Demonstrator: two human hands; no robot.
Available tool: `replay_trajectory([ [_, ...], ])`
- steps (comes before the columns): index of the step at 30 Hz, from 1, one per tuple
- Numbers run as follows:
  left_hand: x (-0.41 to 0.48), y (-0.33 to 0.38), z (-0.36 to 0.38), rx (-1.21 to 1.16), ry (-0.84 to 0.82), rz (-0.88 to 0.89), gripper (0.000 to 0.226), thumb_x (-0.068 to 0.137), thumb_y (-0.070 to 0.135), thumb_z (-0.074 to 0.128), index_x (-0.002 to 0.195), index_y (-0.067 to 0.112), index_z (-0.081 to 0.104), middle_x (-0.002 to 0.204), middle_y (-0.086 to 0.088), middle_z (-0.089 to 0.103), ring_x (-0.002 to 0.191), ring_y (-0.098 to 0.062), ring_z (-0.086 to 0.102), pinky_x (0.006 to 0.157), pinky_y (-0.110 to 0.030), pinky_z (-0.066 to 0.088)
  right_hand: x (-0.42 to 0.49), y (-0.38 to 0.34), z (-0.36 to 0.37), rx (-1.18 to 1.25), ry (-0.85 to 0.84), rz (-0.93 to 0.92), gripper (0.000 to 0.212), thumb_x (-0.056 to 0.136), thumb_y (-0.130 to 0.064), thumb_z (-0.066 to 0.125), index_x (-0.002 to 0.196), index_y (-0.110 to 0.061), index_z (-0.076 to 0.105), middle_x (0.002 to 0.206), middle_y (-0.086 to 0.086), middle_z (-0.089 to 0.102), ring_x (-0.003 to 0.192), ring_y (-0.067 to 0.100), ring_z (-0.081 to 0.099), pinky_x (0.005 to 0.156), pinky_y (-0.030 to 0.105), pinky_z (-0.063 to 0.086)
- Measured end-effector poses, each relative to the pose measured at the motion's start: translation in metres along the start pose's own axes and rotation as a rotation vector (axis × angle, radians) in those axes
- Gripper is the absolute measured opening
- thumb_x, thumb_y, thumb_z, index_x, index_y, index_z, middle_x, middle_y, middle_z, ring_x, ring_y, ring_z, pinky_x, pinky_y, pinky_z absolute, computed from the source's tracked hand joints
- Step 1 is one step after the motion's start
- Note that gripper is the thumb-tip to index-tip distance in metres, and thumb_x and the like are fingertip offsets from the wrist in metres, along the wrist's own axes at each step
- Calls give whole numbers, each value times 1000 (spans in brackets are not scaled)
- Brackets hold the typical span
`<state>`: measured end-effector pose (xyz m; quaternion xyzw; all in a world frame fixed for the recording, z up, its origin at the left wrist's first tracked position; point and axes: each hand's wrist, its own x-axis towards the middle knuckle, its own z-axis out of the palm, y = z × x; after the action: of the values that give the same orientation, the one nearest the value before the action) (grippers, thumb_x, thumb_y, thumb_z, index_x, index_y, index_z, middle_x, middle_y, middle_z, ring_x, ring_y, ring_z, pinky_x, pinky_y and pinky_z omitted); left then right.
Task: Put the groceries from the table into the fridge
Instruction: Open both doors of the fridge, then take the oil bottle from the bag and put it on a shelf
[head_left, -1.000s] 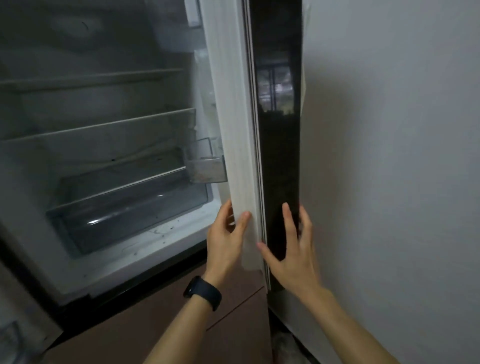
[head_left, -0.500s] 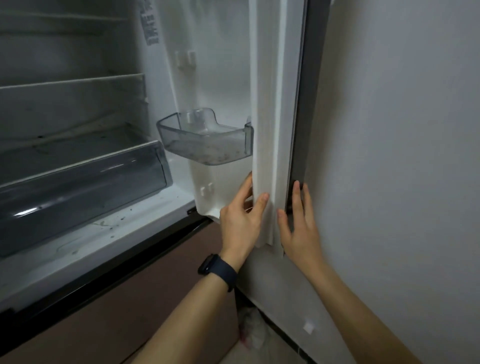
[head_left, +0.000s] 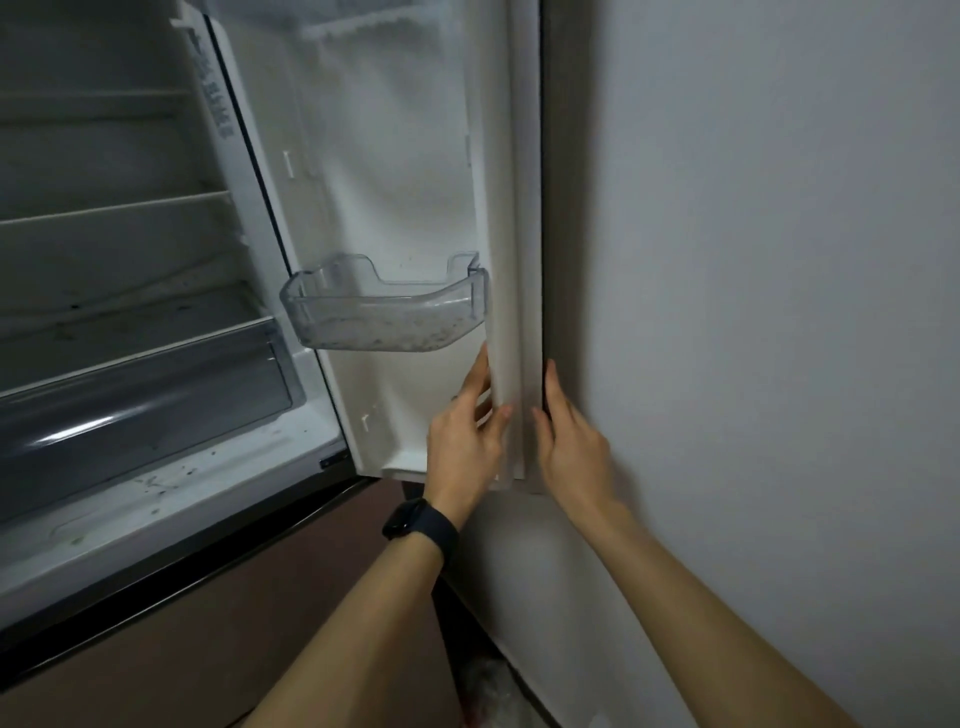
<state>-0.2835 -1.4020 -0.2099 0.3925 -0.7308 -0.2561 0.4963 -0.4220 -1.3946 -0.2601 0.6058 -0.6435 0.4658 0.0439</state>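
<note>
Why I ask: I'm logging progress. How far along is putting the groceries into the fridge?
Done: the fridge door stands wide open, close to the wall. In hand: the left hand grips the door's edge and the right hand rests straight fingers on its outer side. Left: everything else; the shelves, door bin and drawer show no groceries, and neither hand holds any.

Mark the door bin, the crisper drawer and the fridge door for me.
door bin (head_left: 384, 317), head view, clear front wall.
crisper drawer (head_left: 140, 410), head view, glossy front panel.
fridge door (head_left: 389, 182), head view, white inner liner.
</note>
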Motion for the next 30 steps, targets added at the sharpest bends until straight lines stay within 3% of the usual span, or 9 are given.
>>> replay_trajectory([
  [6,10,-1,16,21,35,-58,70,95,16,66,152,40,32,120,20,57,100,17,56,92,-5,44,13,17,0,80,-4,-36,59,103,-28,51,157,-20,28,142,8,58,114,33,65,83,40,57],
  [12,20,4,27,117,62,-108,73,95,22,66,152,45,28,133,13,60,108,-4,64,93,-9,47,27,25,-10,111,-134,19,63,104,-27,50,159,-27,19,146,7,55,120,34,61,91,41,53],
  [17,5,6,20,178,-14,-161,66,98,32,62,151,48,26,133,12,56,107,-7,65,89,-21,54,26,22,-36,52,-373,39,71,102,-17,46,160,-29,7,151,9,48,121,32,58,90,35,49],
  [21,-48,-8,-3,336,-56,-185,46,96,27,59,139,39,49,133,7,58,110,-9,61,91,-33,54,-12,9,-53,-5,-391,16,61,99,-22,53,156,-25,31,144,7,55,125,33,54,100,38,45],
  [24,-114,-15,-40,483,-58,-238,44,95,27,57,137,37,52,133,10,58,118,-8,56,97,-29,50,-56,-13,-54,41,-417,-107,44,97,-27,58,141,-24,55,136,2,62,124,29,54,106,33,38],
  [26,-166,-15,-73,581,-44,-306,45,96,25,56,139,37,51,138,12,54,125,-6,50,101,-24,45,-89,-37,-50,86,-503,-190,38,99,-31,56,137,-27,59,137,-4,61,130,24,50,109,30,34],
  [30,-287,2,-151,716,64,-498,42,97,26,56,137,36,52,138,11,56,128,-10,49,104,-27,43,-167,-105,-38,183,-699,-382,35,101,-37,53,135,-32,60,141,-12,56,138,17,40,114,31,29],
])
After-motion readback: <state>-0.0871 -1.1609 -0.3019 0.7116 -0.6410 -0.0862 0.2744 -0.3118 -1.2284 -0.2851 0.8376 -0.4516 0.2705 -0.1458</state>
